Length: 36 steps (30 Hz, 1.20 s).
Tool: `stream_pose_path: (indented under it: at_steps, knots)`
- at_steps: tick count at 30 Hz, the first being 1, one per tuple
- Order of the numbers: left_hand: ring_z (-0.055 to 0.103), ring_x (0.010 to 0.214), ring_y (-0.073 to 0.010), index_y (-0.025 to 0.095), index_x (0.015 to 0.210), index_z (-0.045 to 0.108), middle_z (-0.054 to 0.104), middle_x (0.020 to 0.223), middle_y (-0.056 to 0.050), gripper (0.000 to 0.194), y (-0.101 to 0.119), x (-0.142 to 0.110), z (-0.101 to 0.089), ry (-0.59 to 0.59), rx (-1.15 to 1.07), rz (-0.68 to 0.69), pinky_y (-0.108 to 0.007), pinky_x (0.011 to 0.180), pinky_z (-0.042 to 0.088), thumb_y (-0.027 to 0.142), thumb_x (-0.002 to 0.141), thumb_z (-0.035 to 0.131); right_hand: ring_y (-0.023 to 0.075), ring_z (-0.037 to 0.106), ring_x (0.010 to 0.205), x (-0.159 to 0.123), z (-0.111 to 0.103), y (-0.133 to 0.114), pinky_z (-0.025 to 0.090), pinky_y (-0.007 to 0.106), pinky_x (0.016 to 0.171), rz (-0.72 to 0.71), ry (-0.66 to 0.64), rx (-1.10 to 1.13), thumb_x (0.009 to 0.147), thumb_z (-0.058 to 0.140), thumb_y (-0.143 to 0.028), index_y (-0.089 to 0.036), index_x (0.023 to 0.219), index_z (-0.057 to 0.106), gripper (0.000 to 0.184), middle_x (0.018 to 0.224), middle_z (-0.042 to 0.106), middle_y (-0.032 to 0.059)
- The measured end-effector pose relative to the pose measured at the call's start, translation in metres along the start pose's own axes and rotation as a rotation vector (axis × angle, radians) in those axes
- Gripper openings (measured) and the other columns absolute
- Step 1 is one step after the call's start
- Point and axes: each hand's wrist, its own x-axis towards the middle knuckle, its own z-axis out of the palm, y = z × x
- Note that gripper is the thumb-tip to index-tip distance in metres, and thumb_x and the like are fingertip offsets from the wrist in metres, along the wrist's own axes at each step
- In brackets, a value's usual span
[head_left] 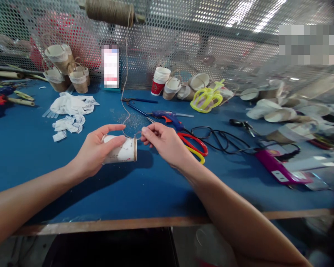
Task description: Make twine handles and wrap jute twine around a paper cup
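Observation:
A white paper cup (122, 150) with dark print lies on its side in my left hand (93, 148), whose fingers and thumb wrap around it. Brown twine runs around the cup's right end. Just beyond that end, my right hand (156, 139) pinches a small loop of the twine (125, 81). From there the strand rises past my left fingertips to a large twine spool (108, 12) at the top. Both hands hold the cup and twine a little above the blue table (106, 202).
Twine-covered cups (79, 79) with handles stand back left, near white lace (72, 104). Behind my right hand lie pliers (142, 100), a blue glue gun (167, 116) and red-and-yellow scissors (194, 144). A purple power strip (280, 168), black cables and more cups are at right.

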Motion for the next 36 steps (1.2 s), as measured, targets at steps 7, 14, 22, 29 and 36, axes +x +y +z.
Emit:
stream_pose_path:
  at_steps: [7,14,22,29,36]
  knots:
    - [0.056,0.045,-0.0095,0.012,0.104,0.057,0.063,0.064,-0.001,0.042,0.000,0.005,-0.003,0.053,-0.046,-0.053,-0.017,0.040,0.044,0.025,0.066,0.068,0.0093,0.050,0.060,-0.010,0.001,-0.014,0.041,0.023,0.056,-0.081,-0.151,-0.070,0.079,0.055,-0.029,-0.015,0.073,0.057,0.016,0.068,0.058,-0.0001]
    - [0.055,0.045,-0.0092,0.012,0.104,0.056,0.063,0.065,-0.002,0.041,0.000,0.007,-0.003,0.057,-0.042,-0.054,-0.017,0.039,0.042,0.025,0.067,0.067,0.0096,0.051,0.061,-0.014,0.004,-0.017,0.042,0.024,0.059,-0.067,-0.190,-0.112,0.073,0.057,-0.018,-0.015,0.073,0.057,0.004,0.068,0.058,-0.0008]
    - [0.054,0.046,-0.0092,0.012,0.104,0.056,0.061,0.065,-0.001,0.042,-0.001,0.006,-0.003,0.055,-0.014,-0.050,-0.018,0.040,0.041,0.027,0.067,0.067,0.0084,0.048,0.059,-0.014,0.006,-0.016,0.041,0.022,0.057,-0.085,-0.190,-0.127,0.072,0.055,-0.015,-0.015,0.068,0.054,0.004,0.064,0.055,-0.0024]
    - [0.054,0.047,-0.0103,0.014,0.105,0.056,0.062,0.066,-0.001,0.043,-0.002,0.007,-0.004,0.045,0.012,-0.036,-0.019,0.041,0.040,0.030,0.066,0.067,0.0085,0.048,0.059,-0.013,0.006,-0.016,0.041,0.022,0.058,-0.085,-0.192,-0.114,0.072,0.055,-0.016,-0.015,0.068,0.055,0.005,0.064,0.055,-0.0024]
    - [0.053,0.048,-0.0094,0.014,0.105,0.057,0.061,0.064,-0.001,0.042,-0.001,0.002,-0.003,0.059,0.100,0.044,-0.018,0.043,0.040,0.032,0.068,0.066,0.0079,0.047,0.057,-0.011,0.003,-0.017,0.038,0.021,0.055,0.000,-0.200,-0.035,0.072,0.056,-0.019,-0.015,0.068,0.056,0.006,0.062,0.054,-0.0027]
